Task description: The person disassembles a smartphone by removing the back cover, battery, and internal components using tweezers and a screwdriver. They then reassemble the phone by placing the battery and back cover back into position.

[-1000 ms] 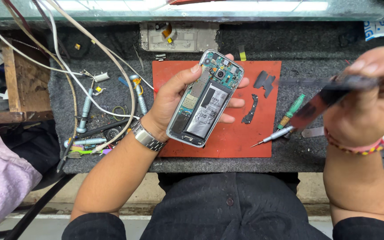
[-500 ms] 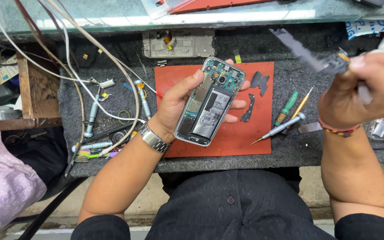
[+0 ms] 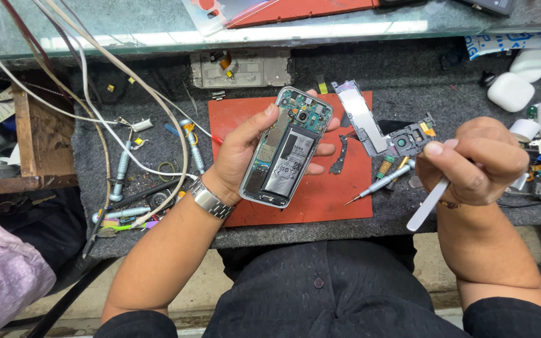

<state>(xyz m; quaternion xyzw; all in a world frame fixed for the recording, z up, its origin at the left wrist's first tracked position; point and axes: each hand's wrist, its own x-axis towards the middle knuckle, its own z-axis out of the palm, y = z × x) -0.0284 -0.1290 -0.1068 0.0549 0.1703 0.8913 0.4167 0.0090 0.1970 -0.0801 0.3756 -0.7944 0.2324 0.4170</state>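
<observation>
Behind our left hand, which clasped the opened phone, the red mat hid; our right hand pinched tweezers and a bracket.

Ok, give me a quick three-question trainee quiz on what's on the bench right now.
1. True or false: the opened phone in the left hand shows its battery.
2. What does the right hand pinch along with the white pry tool?
A. a coin
B. a metal frame piece
C. a cable
3. Fill in: the screwdriver lies partly on the ___ mat.

Key: 1 true; 2 B; 3 red.
</observation>
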